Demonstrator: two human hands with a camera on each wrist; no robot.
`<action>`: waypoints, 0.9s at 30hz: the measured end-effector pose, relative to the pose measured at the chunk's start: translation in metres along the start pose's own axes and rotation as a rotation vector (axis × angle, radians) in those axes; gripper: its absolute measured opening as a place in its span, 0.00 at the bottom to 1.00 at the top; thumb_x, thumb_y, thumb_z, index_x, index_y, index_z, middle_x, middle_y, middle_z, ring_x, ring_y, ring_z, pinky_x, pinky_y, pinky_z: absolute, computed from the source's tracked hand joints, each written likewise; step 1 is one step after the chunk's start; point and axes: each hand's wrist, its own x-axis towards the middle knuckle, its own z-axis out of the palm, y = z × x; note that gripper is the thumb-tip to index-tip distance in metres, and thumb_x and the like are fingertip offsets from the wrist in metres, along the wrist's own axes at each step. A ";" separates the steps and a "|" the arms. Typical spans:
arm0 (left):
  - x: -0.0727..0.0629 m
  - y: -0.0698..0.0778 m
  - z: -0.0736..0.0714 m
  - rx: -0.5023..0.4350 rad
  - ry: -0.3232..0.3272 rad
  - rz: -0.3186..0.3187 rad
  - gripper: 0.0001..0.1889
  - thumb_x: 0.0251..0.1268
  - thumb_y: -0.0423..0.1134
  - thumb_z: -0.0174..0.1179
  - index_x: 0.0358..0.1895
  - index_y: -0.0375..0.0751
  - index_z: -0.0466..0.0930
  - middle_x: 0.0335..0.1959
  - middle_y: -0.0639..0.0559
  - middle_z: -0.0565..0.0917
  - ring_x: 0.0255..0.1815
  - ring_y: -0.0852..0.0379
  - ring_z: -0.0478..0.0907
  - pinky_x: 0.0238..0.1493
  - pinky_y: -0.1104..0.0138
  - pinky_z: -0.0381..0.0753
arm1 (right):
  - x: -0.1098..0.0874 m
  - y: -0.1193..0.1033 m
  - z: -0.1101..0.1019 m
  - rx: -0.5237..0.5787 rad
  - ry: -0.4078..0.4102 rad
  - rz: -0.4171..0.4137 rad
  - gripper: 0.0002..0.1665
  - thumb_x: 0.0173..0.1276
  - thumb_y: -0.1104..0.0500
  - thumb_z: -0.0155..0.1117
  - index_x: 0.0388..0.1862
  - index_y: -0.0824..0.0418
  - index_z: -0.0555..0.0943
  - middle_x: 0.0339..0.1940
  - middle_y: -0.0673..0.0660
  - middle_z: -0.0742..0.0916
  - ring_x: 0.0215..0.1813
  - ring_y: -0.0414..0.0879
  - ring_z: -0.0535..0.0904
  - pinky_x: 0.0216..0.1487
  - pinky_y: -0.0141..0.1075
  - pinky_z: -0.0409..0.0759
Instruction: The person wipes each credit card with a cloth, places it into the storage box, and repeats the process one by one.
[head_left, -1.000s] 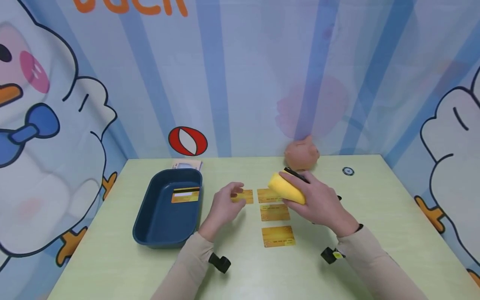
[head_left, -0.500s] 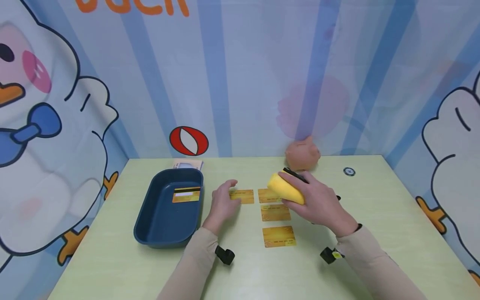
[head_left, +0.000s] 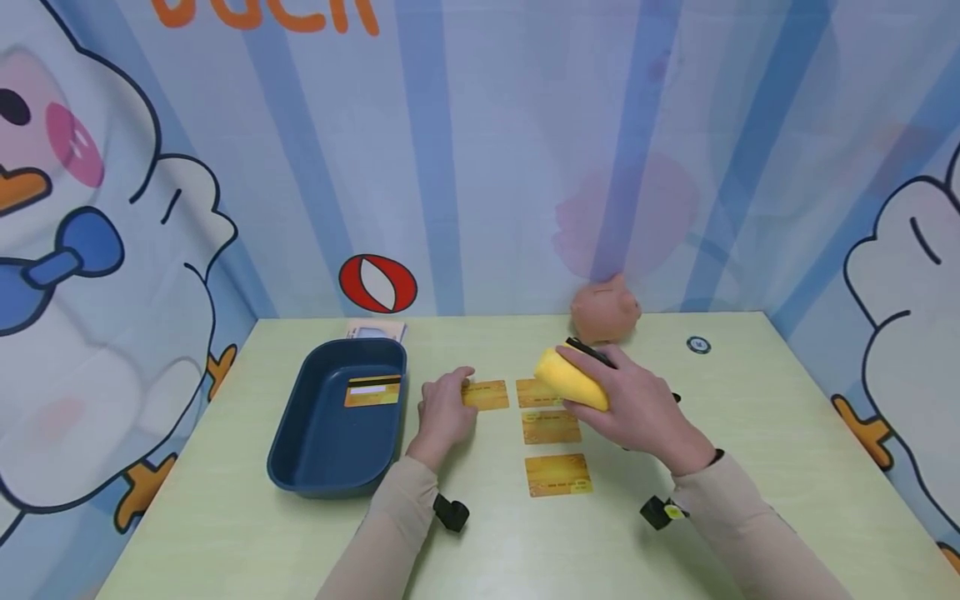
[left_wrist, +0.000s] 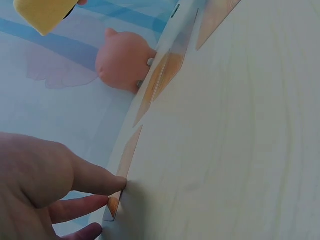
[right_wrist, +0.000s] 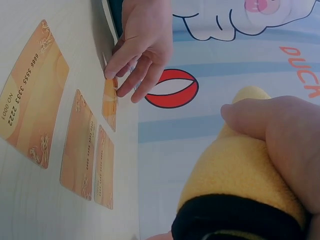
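My left hand (head_left: 444, 412) is at the left end of a gold bank card (head_left: 489, 395) lying on the table. In the left wrist view, its thumb and a finger pinch the long edges of that card (left_wrist: 131, 150). My right hand (head_left: 639, 402) grips a soft, fuzzy yellow roll (head_left: 572, 379) with a black band (right_wrist: 235, 217) at one end, held above the cards. Under it, a second gold card (head_left: 532, 392) is partly hidden. Two more gold cards, a middle card (head_left: 551, 427) and a front card (head_left: 558, 475), lie in a column below.
A dark blue tray (head_left: 330, 458) stands at left, with a card (head_left: 372, 390) inside showing its black stripe. Behind it lies a printed paper (head_left: 375, 328). A pink piggy bank (head_left: 604, 310) and a round token (head_left: 698, 344) sit near the back edge.
My left hand has shifted left from over the card, then lowered its fingers onto the card's left end. My right hand and the yellow roll stay where they were.
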 end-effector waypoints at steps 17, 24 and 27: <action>0.002 -0.005 0.001 0.064 -0.065 -0.015 0.31 0.64 0.33 0.70 0.72 0.46 0.77 0.68 0.41 0.77 0.56 0.36 0.71 0.58 0.43 0.73 | 0.000 -0.004 0.005 0.014 -0.007 0.001 0.43 0.67 0.44 0.76 0.80 0.38 0.71 0.56 0.57 0.80 0.33 0.43 0.74 0.25 0.36 0.74; 0.000 -0.004 0.002 0.088 -0.067 -0.032 0.30 0.65 0.35 0.72 0.72 0.44 0.77 0.67 0.38 0.75 0.59 0.36 0.71 0.60 0.44 0.72 | 0.000 -0.006 0.005 0.012 -0.017 0.004 0.43 0.67 0.44 0.76 0.80 0.38 0.71 0.54 0.57 0.80 0.32 0.43 0.73 0.25 0.36 0.74; -0.001 -0.004 0.002 0.091 -0.061 -0.032 0.29 0.65 0.36 0.73 0.70 0.42 0.78 0.66 0.38 0.75 0.59 0.36 0.71 0.60 0.44 0.72 | 0.001 -0.007 0.005 0.013 -0.015 0.000 0.43 0.67 0.44 0.77 0.80 0.39 0.71 0.54 0.57 0.80 0.32 0.43 0.73 0.25 0.36 0.74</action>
